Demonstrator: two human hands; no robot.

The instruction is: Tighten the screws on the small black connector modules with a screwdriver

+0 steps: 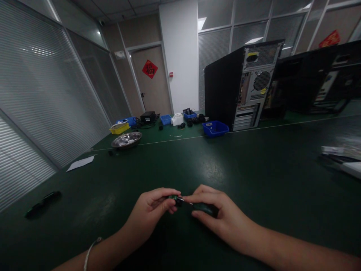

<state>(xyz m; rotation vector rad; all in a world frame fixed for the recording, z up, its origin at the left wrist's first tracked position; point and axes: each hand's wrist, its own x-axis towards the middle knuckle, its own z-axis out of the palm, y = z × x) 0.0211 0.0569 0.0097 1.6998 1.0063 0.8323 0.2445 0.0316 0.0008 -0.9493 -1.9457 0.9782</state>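
Note:
Near the front middle of the table, my left hand (152, 210) pinches a small dark green and black part (175, 198) between thumb and fingers. It looks like a little electronic piece, though its exact kind is too small to make out. My right hand (222, 212) is closed round the dark handle of a screwdriver (203, 208). The forefinger stretches along the thin metal shaft, whose tip meets the small part. Both hands are close together, just above the green tabletop (158, 165). My fingers partly hide the part and the handle.
A dark elongated object (42, 204) and a white paper (81, 163) lie at the left. Farther back are a metal dish (126, 139), a yellow tray (119, 128), a blue bin (215, 128) and a computer tower (225, 86). A blurred item (344, 160) lies at the right.

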